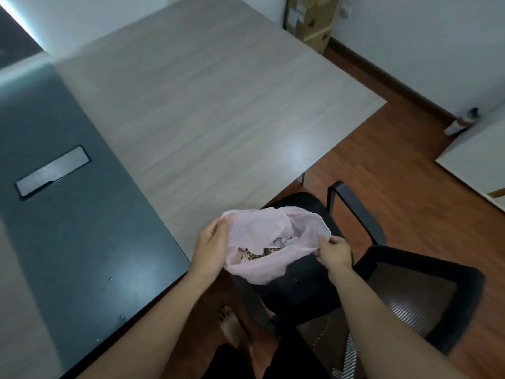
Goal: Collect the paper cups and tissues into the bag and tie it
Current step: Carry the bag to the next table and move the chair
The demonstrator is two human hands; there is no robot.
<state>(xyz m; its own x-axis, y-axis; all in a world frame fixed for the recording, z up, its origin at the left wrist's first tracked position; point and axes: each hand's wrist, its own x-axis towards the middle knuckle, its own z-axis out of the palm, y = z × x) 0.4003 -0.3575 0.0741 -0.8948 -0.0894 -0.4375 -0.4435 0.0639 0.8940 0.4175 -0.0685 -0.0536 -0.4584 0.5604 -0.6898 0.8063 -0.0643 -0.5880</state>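
Observation:
A thin pink plastic bag (262, 265) hangs open between my two hands, just off the table's near edge and above a black chair seat. Inside it I see a brown spotted paper cup (258, 254) and crumpled white tissue (285, 241). My left hand (210, 247) grips the bag's left rim, thumb on top. My right hand (334, 251) pinches the right rim. The bag's mouth is wide open and a flap of the back wall folds forward over part of the contents.
A light wood table (207, 110) with a dark grey section (68, 203) and a cable hatch (53, 170) fills the left. A black office chair (363, 258) stands under the bag. Cardboard boxes (311, 20) stand at the far wall. My bare foot (232, 326) is on the wooden floor.

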